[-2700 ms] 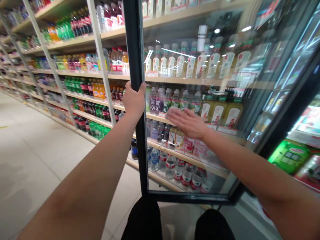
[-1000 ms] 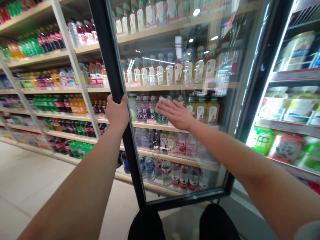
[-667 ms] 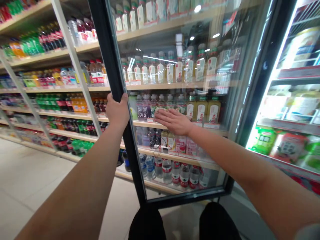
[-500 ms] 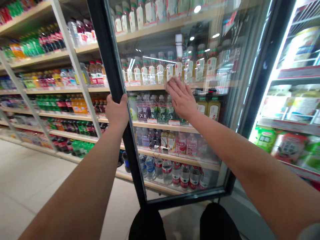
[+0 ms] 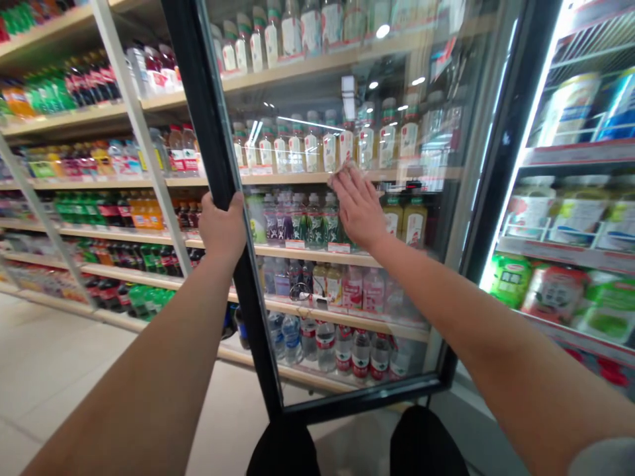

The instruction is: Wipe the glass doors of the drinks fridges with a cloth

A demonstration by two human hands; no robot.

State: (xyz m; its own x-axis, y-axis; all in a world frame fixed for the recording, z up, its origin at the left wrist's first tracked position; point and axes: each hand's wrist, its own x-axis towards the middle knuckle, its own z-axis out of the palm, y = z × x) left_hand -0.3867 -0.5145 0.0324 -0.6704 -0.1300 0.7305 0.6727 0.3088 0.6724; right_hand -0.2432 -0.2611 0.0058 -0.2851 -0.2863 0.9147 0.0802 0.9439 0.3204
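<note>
My left hand [image 5: 221, 228] is wrapped round the black frame [image 5: 252, 324] of a glass fridge door, which stands swung open. Its thumb lies over the frame's edge. Flat against the glass pane [image 5: 426, 73] is my right hand [image 5: 361, 206], fingers stretched and close together. Under its fingertips a pale, crumpled cloth [image 5: 339, 173] shows at the edge; most of it is hidden by the hand. Ceiling lights reflect in the pane.
Bottles of water [image 5: 326, 344] and other drinks stand on wooden shelves [image 5: 347, 254] behind the glass. More drink shelves [image 5: 44, 122] run along the left. To the right, the lit fridge holds cans [image 5: 570, 109] and drink pouches [image 5: 555, 291]. My knees [image 5: 429, 443] are close below the door.
The view has shifted slightly, so the door and shelves sit a little further left. My right hand with the cloth has moved slightly to the right on the glass. My left hand keeps its grip.
</note>
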